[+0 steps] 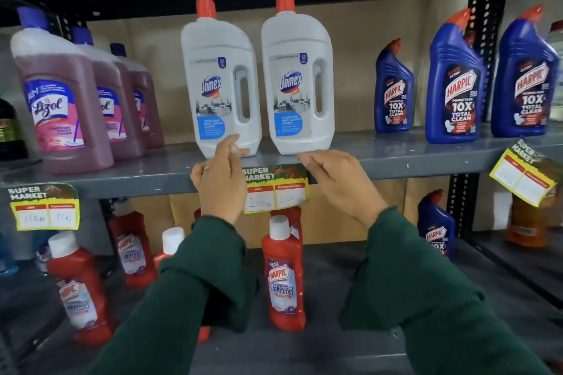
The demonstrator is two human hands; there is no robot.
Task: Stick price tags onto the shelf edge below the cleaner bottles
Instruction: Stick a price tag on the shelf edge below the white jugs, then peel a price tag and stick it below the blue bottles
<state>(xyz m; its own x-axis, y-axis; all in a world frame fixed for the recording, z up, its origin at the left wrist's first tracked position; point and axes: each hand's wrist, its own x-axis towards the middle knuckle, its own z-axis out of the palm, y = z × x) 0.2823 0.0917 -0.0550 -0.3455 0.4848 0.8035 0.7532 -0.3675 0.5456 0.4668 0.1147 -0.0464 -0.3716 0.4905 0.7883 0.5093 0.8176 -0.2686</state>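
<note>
A green and yellow price tag (275,189) hangs on the grey shelf edge (411,172), below two white Domex bottles (221,82). My right hand (338,179) pinches the tag's upper right corner against the edge. My left hand (217,178) is just left of the tag, fingers curled and raised toward the left Domex bottle's base, holding nothing that I can see. Another tag (44,207) sits on the edge below the Lizol bottles (58,94). A third tag (522,176) hangs tilted at the right, below the blue Harpic bottles (454,85).
Red Harpic bathroom cleaner bottles (285,274) stand on the lower shelf beneath my arms. A blue Harpic bottle (435,222) and an orange bottle (525,222) stand lower right. Black slotted uprights (481,24) frame the shelf.
</note>
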